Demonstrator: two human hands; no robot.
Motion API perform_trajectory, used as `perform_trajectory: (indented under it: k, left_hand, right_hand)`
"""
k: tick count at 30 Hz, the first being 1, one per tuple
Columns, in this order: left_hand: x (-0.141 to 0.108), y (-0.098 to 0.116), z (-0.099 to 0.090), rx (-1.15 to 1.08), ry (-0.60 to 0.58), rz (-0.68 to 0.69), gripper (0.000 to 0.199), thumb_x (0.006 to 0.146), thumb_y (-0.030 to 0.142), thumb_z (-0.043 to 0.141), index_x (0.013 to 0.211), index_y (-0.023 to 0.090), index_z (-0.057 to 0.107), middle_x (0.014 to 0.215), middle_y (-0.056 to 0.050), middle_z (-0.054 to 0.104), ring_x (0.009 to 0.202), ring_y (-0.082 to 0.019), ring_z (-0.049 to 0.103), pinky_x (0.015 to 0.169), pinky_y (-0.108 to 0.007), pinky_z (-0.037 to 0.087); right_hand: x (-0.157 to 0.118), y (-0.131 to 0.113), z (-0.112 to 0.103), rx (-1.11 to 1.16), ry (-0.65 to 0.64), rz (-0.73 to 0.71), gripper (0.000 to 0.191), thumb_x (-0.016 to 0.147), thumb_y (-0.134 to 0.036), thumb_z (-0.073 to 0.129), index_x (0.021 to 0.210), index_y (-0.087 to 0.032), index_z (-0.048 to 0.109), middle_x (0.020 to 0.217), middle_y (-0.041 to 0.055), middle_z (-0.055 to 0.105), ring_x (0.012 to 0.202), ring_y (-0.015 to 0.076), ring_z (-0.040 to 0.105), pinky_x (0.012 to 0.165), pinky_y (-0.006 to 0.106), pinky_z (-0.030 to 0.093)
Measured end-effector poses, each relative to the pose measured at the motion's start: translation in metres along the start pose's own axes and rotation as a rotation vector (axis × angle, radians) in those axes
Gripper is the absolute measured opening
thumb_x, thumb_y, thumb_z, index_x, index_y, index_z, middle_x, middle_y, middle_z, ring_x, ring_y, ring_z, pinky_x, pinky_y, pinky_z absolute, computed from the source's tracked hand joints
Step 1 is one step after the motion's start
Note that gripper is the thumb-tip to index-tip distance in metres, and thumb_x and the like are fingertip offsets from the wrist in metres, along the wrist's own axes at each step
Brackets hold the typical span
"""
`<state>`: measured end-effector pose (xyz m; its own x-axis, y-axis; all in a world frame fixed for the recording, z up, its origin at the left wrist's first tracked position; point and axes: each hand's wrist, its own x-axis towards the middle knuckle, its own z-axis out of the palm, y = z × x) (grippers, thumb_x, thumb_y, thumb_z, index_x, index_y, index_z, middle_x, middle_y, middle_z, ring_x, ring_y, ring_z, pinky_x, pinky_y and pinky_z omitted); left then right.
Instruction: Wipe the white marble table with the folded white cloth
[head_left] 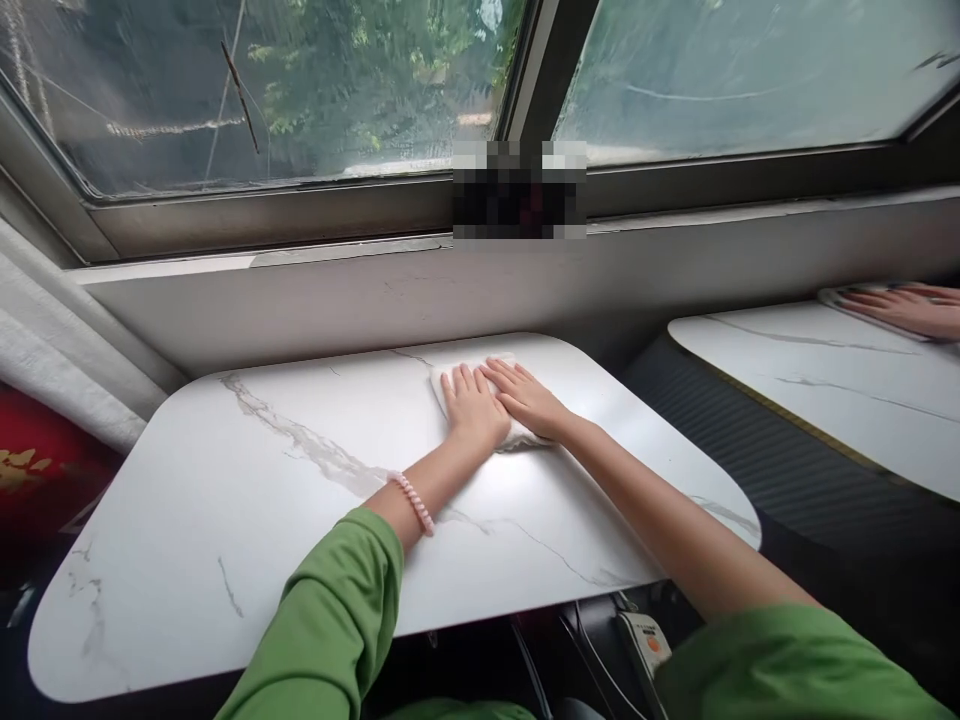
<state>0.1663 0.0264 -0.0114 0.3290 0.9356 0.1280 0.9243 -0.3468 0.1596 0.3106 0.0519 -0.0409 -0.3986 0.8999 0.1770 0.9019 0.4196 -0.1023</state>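
Note:
A folded white cloth (517, 438) lies on the white marble-patterned table (180, 520), toward its far edge. My left hand (476, 405) rests flat on the cloth, its fingers stretched out and pointing at the window. Beside it, my right hand (529, 398) also lies flat on the cloth, fingers extended toward the left and almost touching the left hand. Both palms cover most of the cloth, and only its edges show. A pink bead bracelet (412, 502) circles my left wrist.
A second marble-patterned table (847, 370) stands at the right, where another person's hand (907, 308) presses on a cloth. Windows with a metal frame (300, 215) run along the back. A white curtain (60, 330) hangs at left. Below the near edge are cables and a power strip (643, 640).

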Motion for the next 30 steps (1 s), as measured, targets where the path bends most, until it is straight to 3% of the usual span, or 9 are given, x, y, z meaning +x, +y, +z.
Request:
perform_trajectory:
  k: [5, 9, 14, 18, 21, 25, 30]
  left_hand:
    - [-0.052, 0.044, -0.006, 0.031, -0.095, 0.095, 0.06, 0.093, 0.029, 0.03, 0.144, -0.003, 0.028, 0.15, -0.022, 0.029, 0.141, -0.034, 0.022, 0.116, -0.052, 0.013]
    - [-0.089, 0.082, -0.004, 0.097, -0.095, 0.182, 0.061, 0.092, 0.029, 0.035, 0.143, -0.004, 0.031, 0.147, -0.024, 0.034, 0.137, -0.038, 0.028, 0.114, -0.055, 0.018]
    - [-0.116, 0.106, -0.002, 0.178, -0.063, 0.278, 0.061, 0.092, 0.032, 0.036, 0.14, -0.005, 0.036, 0.143, -0.025, 0.039, 0.135, -0.04, 0.032, 0.114, -0.055, 0.02]
    - [-0.115, 0.102, -0.002, 0.105, -0.045, 0.278, 0.062, 0.091, 0.033, 0.036, 0.141, -0.003, 0.037, 0.143, -0.024, 0.04, 0.135, -0.04, 0.032, 0.111, -0.057, 0.025]
    - [-0.1, 0.095, -0.001, 0.034, -0.054, 0.279, 0.063, 0.091, 0.032, 0.035, 0.141, -0.005, 0.034, 0.144, -0.026, 0.038, 0.136, -0.041, 0.029, 0.111, -0.058, 0.024]
    - [-0.06, 0.087, 0.004, 0.017, -0.062, 0.258, 0.063, 0.091, 0.031, 0.033, 0.142, -0.005, 0.032, 0.147, -0.025, 0.034, 0.138, -0.039, 0.025, 0.113, -0.058, 0.018]
    - [0.005, 0.072, 0.01, 0.013, -0.075, 0.179, 0.06, 0.093, 0.031, 0.03, 0.144, 0.0, 0.03, 0.15, -0.021, 0.03, 0.14, -0.033, 0.022, 0.115, -0.055, 0.011]
  right_hand:
    - [-0.082, 0.002, -0.009, 0.06, 0.024, -0.063, 0.057, 0.095, -0.029, 0.022, 0.151, -0.025, 0.015, 0.155, 0.0042, 0.022, 0.141, 0.0214, 0.018, 0.114, 0.052, 0.023]
    - [-0.147, 0.0, -0.018, 0.081, 0.044, -0.055, 0.057, 0.096, -0.031, 0.023, 0.151, -0.031, 0.008, 0.156, -0.0005, 0.017, 0.141, 0.021, 0.017, 0.114, 0.051, 0.022]
    - [-0.188, -0.005, -0.022, 0.125, 0.074, -0.023, 0.059, 0.094, -0.034, 0.024, 0.151, -0.034, 0.011, 0.156, -0.0017, 0.018, 0.14, 0.0224, 0.018, 0.115, 0.053, 0.021]
    - [-0.184, -0.008, -0.025, 0.194, 0.049, 0.077, 0.058, 0.091, -0.033, 0.029, 0.149, -0.031, 0.023, 0.153, 0.0025, 0.028, 0.14, 0.0234, 0.022, 0.114, 0.054, 0.022]
    - [-0.167, -0.003, -0.023, 0.21, 0.073, 0.142, 0.056, 0.089, -0.03, 0.03, 0.146, -0.028, 0.033, 0.15, 0.0047, 0.034, 0.139, 0.0231, 0.024, 0.114, 0.054, 0.023]
    - [-0.129, 0.018, -0.013, 0.143, 0.148, 0.168, 0.056, 0.086, -0.025, 0.028, 0.141, -0.027, 0.04, 0.146, 0.0042, 0.043, 0.137, 0.0226, 0.032, 0.113, 0.053, 0.026]
    - [-0.062, 0.052, -0.004, 0.078, 0.159, 0.157, 0.057, 0.083, -0.022, 0.028, 0.137, -0.025, 0.045, 0.143, 0.005, 0.048, 0.135, 0.0226, 0.038, 0.111, 0.052, 0.03]
